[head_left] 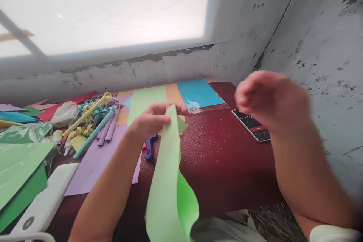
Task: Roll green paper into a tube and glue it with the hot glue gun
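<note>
Green paper strip (165, 174), pinched by left hand (149, 120), right hand (273, 100) raised apart, blurred

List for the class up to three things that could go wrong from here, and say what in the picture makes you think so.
1. The held light green paper could crease or slip: only the left hand grips it, near its upper end, while the lower part bows loosely.
2. It might brush the blue tool, which appears right beside it in this view.
3. The blurred right hand overlaps the phone in view; it might bump it if lowered.
</note>
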`<state>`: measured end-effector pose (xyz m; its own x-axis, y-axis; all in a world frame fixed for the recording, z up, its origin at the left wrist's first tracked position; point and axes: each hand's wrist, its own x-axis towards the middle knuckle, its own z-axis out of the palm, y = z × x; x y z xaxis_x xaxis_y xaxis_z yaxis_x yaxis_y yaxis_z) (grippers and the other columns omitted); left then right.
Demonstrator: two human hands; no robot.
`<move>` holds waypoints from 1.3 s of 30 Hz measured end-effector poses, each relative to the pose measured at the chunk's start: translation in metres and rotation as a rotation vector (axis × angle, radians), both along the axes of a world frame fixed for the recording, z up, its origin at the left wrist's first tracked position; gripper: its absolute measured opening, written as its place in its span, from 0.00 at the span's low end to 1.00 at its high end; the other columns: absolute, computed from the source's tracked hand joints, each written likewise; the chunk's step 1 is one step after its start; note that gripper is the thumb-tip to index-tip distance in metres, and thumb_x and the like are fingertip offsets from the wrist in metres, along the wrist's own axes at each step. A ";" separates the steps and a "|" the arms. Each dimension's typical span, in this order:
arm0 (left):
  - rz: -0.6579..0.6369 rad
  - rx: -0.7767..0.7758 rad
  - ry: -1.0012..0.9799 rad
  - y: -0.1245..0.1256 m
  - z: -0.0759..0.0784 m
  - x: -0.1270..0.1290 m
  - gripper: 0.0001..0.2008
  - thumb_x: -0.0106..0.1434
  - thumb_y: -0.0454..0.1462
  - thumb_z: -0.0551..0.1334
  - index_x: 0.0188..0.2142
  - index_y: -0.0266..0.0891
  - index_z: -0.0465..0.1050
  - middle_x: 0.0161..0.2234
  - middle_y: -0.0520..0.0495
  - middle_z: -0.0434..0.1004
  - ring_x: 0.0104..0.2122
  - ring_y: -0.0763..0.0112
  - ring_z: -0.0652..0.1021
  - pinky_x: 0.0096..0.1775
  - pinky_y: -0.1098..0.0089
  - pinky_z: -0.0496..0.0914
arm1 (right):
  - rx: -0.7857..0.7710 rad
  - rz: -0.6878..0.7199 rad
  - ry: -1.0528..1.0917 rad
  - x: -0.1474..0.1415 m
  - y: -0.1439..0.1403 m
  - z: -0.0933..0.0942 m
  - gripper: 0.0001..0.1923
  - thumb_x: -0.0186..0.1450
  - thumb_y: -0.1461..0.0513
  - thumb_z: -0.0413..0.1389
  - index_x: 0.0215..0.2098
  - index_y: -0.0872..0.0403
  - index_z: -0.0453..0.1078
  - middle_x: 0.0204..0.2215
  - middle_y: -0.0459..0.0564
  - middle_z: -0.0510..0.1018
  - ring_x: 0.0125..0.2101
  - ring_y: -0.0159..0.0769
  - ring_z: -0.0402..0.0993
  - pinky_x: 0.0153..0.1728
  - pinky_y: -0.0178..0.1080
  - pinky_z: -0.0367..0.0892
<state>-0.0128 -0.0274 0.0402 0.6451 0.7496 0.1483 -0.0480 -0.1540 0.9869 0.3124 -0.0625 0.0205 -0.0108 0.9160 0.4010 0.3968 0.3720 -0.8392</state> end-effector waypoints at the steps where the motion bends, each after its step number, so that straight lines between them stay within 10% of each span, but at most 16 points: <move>1: -0.012 0.019 0.059 0.004 -0.004 0.001 0.22 0.48 0.55 0.74 0.24 0.40 0.74 0.47 0.38 0.76 0.53 0.43 0.76 0.44 0.53 0.75 | -0.044 0.074 0.033 -0.017 0.008 0.007 0.24 0.70 0.44 0.51 0.40 0.51 0.79 0.35 0.54 0.85 0.30 0.41 0.83 0.29 0.43 0.75; 4: 0.008 0.114 0.234 0.017 -0.016 0.004 0.15 0.54 0.47 0.74 0.27 0.40 0.75 0.50 0.42 0.74 0.53 0.57 0.74 0.51 0.60 0.71 | -0.368 0.362 0.208 -0.068 0.029 -0.001 0.11 0.62 0.58 0.60 0.41 0.53 0.77 0.41 0.56 0.85 0.42 0.44 0.83 0.44 0.46 0.77; 10: 0.059 0.076 0.279 0.024 -0.025 0.003 0.16 0.57 0.47 0.72 0.29 0.39 0.72 0.43 0.48 0.71 0.39 0.69 0.73 0.40 0.69 0.68 | -0.455 0.668 0.434 -0.103 0.032 -0.047 0.26 0.54 0.66 0.54 0.51 0.47 0.73 0.50 0.50 0.82 0.50 0.43 0.78 0.50 0.46 0.73; 15: 0.007 -0.007 0.342 0.022 -0.021 0.004 0.15 0.60 0.48 0.71 0.34 0.38 0.76 0.35 0.50 0.74 0.33 0.72 0.73 0.34 0.72 0.65 | -0.319 0.540 0.454 -0.099 0.027 -0.045 0.22 0.57 0.62 0.57 0.51 0.46 0.71 0.48 0.49 0.78 0.45 0.42 0.74 0.46 0.43 0.69; 22: -0.211 -0.048 0.627 0.027 -0.013 -0.011 0.17 0.59 0.50 0.71 0.36 0.39 0.80 0.32 0.50 0.78 0.30 0.71 0.74 0.29 0.72 0.63 | -0.346 0.559 0.383 -0.075 0.032 -0.044 0.07 0.57 0.60 0.57 0.22 0.53 0.69 0.24 0.45 0.66 0.28 0.34 0.59 0.31 0.38 0.55; 27: -0.246 -0.092 0.647 0.022 -0.009 -0.013 0.18 0.57 0.52 0.71 0.30 0.39 0.75 0.26 0.51 0.73 0.23 0.73 0.69 0.25 0.70 0.59 | -0.519 0.610 0.485 -0.056 0.033 -0.037 0.06 0.56 0.59 0.58 0.25 0.53 0.71 0.24 0.47 0.69 0.25 0.35 0.62 0.27 0.39 0.55; 31: -0.126 0.158 0.826 0.022 -0.017 -0.008 0.18 0.59 0.49 0.68 0.24 0.39 0.70 0.22 0.55 0.62 0.21 0.76 0.61 0.25 0.69 0.51 | -0.570 0.522 0.176 -0.049 0.040 -0.042 0.10 0.60 0.56 0.61 0.27 0.53 0.71 0.25 0.45 0.70 0.25 0.33 0.63 0.27 0.38 0.56; 39: -0.009 0.176 0.525 0.022 -0.038 0.016 0.19 0.66 0.51 0.62 0.43 0.40 0.80 0.39 0.46 0.81 0.35 0.69 0.75 0.34 0.70 0.66 | -0.353 0.505 -0.006 -0.057 0.043 -0.056 0.14 0.65 0.51 0.61 0.35 0.53 0.78 0.33 0.48 0.77 0.33 0.35 0.70 0.33 0.38 0.62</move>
